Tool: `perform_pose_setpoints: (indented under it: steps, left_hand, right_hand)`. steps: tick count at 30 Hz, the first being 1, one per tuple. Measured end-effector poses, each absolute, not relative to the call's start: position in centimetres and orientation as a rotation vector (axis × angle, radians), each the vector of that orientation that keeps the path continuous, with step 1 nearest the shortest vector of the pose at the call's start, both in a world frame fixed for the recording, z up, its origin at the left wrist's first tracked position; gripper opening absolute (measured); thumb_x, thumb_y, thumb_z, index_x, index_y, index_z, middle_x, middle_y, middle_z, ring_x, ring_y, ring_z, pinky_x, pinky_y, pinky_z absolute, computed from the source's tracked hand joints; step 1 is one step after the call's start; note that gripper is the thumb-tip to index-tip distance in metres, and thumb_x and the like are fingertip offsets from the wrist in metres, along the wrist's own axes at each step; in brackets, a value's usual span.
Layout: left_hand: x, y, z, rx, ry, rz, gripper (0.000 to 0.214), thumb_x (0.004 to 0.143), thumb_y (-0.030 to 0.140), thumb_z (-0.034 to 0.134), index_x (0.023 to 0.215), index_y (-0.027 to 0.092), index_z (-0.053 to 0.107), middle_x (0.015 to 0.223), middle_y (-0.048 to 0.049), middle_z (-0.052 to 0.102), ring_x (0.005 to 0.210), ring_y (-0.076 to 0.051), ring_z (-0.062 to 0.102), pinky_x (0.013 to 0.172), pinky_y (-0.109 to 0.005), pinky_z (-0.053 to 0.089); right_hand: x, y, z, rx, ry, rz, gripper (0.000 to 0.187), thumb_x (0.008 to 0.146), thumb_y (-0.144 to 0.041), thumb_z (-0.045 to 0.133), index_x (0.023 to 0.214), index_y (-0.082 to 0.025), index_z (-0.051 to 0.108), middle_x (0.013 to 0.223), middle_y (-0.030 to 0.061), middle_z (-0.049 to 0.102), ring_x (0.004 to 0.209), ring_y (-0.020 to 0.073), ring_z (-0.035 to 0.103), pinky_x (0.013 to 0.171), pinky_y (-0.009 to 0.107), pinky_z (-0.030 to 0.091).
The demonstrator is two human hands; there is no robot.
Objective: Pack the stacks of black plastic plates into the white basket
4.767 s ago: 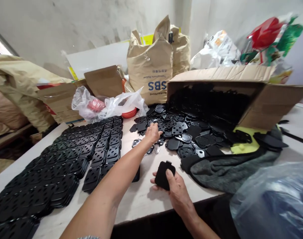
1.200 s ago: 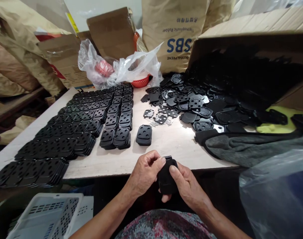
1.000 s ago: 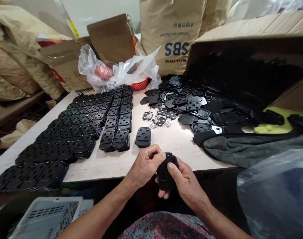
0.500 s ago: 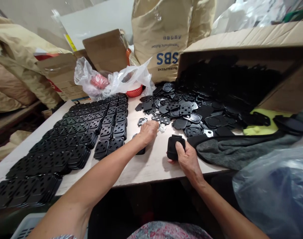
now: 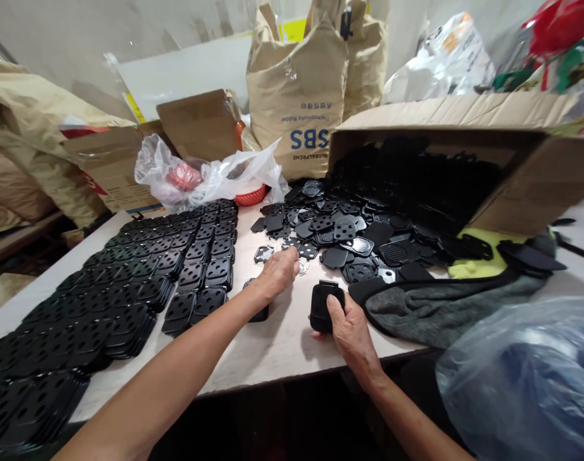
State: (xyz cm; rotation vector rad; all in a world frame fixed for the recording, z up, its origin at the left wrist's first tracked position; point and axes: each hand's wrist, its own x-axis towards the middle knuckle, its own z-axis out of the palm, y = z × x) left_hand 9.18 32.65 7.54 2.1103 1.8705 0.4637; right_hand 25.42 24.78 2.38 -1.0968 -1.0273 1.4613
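In my right hand (image 5: 352, 330) is a black rectangular plastic piece (image 5: 322, 308), with a hinge-like tab at its top edge and the thumb pressed on its face. My left hand (image 5: 278, 272) is closed, fingertips together, over small silvery bits (image 5: 303, 265) on the table. Whatever those fingers pinch is too small to make out. Another black piece (image 5: 259, 312) lies on the table partly under my left wrist. Just beyond the left hand lie loose black plates with round holes (image 5: 264, 254).
Rows of stacked black plates (image 5: 143, 266) cover the table's left side. A loose heap (image 5: 344, 230) spills from a cardboard box (image 5: 527, 186) on the right. Grey cloth (image 5: 417, 304) and a clear plastic bag (image 5: 522, 378) lie at right. A large paper sack (image 5: 296, 96) stands behind.
The view has tilted up a little, so everything sits lower in the picture. My left hand stays at the silvery bits, fingers closed. My right hand still holds the black piece.
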Motion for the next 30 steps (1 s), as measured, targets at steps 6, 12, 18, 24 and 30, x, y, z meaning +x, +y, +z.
perform_pose_setpoints:
  steps: [6,12,18,24,30]
  left_hand:
    - [11.0,29.4,9.5,1.421,1.293,0.907,0.004,0.08,0.018,0.053,0.084,0.017,0.054,0.071,0.0009,0.061,0.059,-0.011,0.061,0.055,-0.021,0.048]
    - [11.9,27.2,9.1,1.382,1.172,0.982,0.005,0.076,0.018,0.057,0.078,0.015,0.06,0.065,0.0027,0.058,0.057,-0.008,0.056,0.059,-0.02,0.049]
    - [12.0,26.8,9.3,1.329,1.193,1.001,0.007,0.076,0.02,0.058,0.078,0.014,0.062,0.064,0.0021,0.059,0.058,-0.009,0.056,0.06,-0.021,0.049]
    - [11.8,26.6,9.3,1.302,1.202,0.975,0.007,0.076,0.018,0.058,0.077,0.014,0.062,0.063,0.0013,0.06,0.057,-0.009,0.058,0.059,-0.021,0.05]
    - [11.8,27.0,8.7,1.356,1.218,1.0,0.007,0.076,0.017,0.056,0.075,0.014,0.062,0.063,0.0018,0.06,0.056,-0.009,0.057,0.058,-0.021,0.05]
  right_hand:
    - [26.1,24.9,1.3,-0.88,-0.952,1.619,0.05,0.084,-0.065,0.056,0.098,-0.017,0.053,0.06,0.0027,0.07,0.036,0.0145,0.059,0.034,0.023,0.048]
    - [26.3,25.0,0.9,-0.815,-0.948,1.683,0.053,0.083,-0.064,0.059,0.102,-0.015,0.056,0.063,0.0039,0.072,0.036,0.0127,0.059,0.033,0.02,0.044]
    - [26.3,24.9,0.9,-0.809,-0.97,1.68,0.052,0.084,-0.064,0.058,0.1,-0.015,0.056,0.062,0.0036,0.071,0.036,0.0121,0.059,0.034,0.019,0.044]
    - [26.3,25.0,1.1,-0.836,-0.993,1.69,0.053,0.082,-0.065,0.059,0.099,-0.015,0.055,0.061,0.0018,0.07,0.035,0.0118,0.058,0.033,0.019,0.045]
    - [26.3,25.0,1.3,-0.836,-1.048,1.689,0.053,0.083,-0.065,0.058,0.101,-0.015,0.053,0.059,0.0012,0.069,0.035,0.012,0.059,0.033,0.019,0.044]
